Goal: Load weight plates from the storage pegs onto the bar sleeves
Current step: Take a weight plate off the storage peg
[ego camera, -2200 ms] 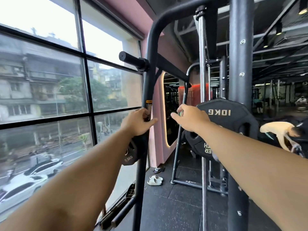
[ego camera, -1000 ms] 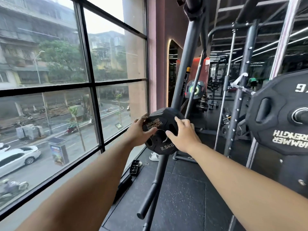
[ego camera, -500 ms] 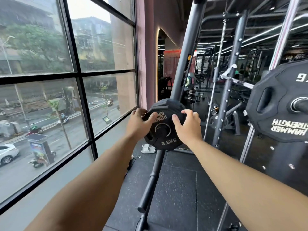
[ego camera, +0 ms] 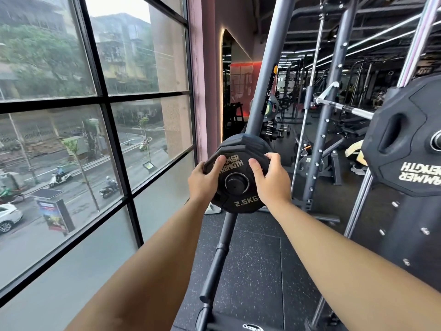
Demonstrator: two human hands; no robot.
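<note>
though gripped, 2.5kg plate (ego camera: 238, 185) on peg (ego camera: 237, 183)

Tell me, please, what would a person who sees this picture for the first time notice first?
First, the two hands, left and right, gripping a small black 2.5 kg plate at the picture's centre, still on its peg. Next, the much bigger black plate at the right edge. Then the tall window filling the left side, with a wet street and scooters below.
</note>
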